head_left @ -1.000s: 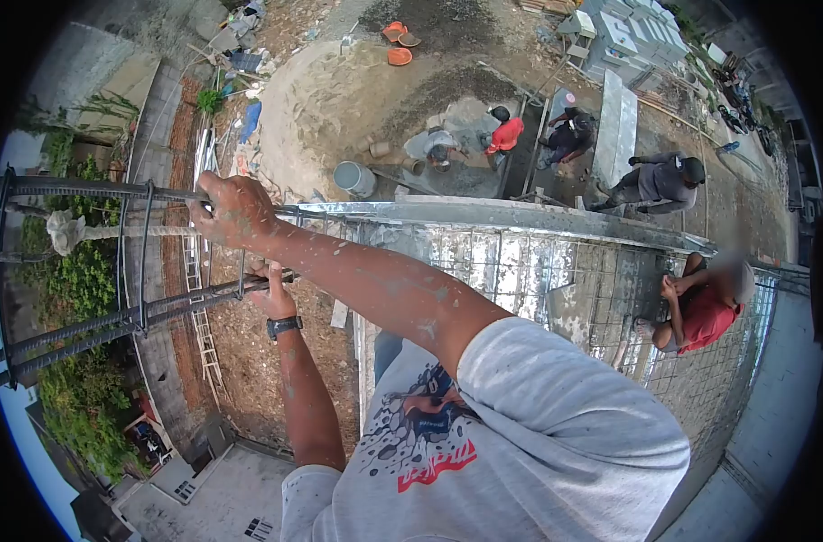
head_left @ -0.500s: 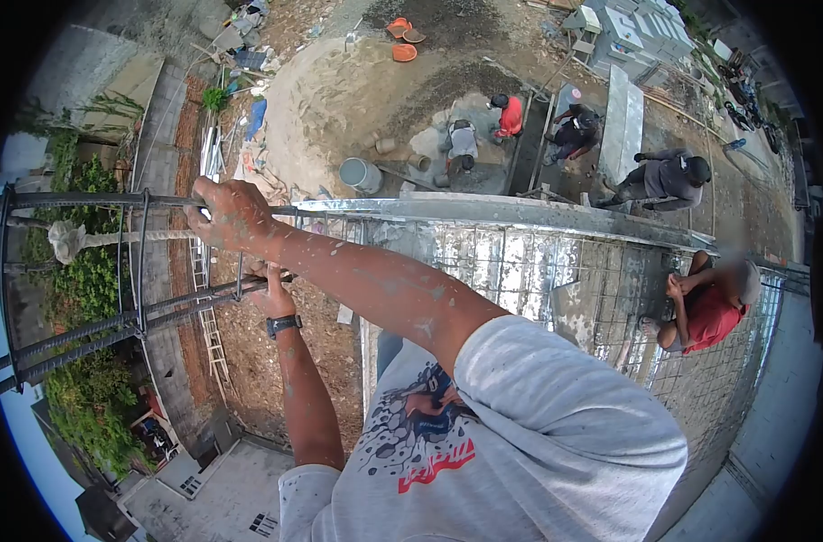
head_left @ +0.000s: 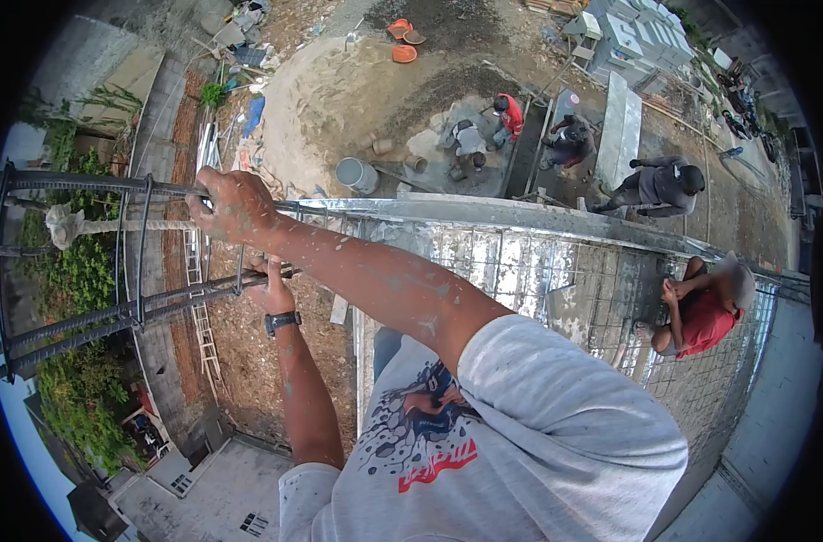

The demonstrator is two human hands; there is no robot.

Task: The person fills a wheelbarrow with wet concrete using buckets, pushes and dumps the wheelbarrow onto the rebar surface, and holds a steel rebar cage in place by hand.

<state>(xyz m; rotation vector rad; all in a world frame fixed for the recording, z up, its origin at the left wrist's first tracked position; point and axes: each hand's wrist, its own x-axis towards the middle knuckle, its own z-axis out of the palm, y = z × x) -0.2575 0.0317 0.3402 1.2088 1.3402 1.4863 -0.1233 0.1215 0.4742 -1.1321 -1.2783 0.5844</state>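
Observation:
A rebar cage (head_left: 77, 314), made of long ribbed bars tied with square stirrups, stretches from the left edge toward me. My right hand (head_left: 237, 206), spotted with cement, is closed around its upper bars. Lower down, my left hand (head_left: 271, 287) wraps around the lower bars, with a dark watch (head_left: 283, 322) on the wrist. Its fingers are partly hidden behind the bars. A pale rope or cloth-wrapped piece (head_left: 65, 226) with a knotted end lies between the upper and lower bars.
A mesh-covered slab (head_left: 511, 262) edged by a formwork board (head_left: 447, 210) lies to the right, where a person in red (head_left: 707, 321) squats. Several people work below near a sand pile (head_left: 325, 99) and a bucket (head_left: 356, 176). A ladder (head_left: 204, 339) stands below left.
The cage's far left end appears slightly higher in view, while both hands keep their hold. Below, the workers have shifted their postures a little.

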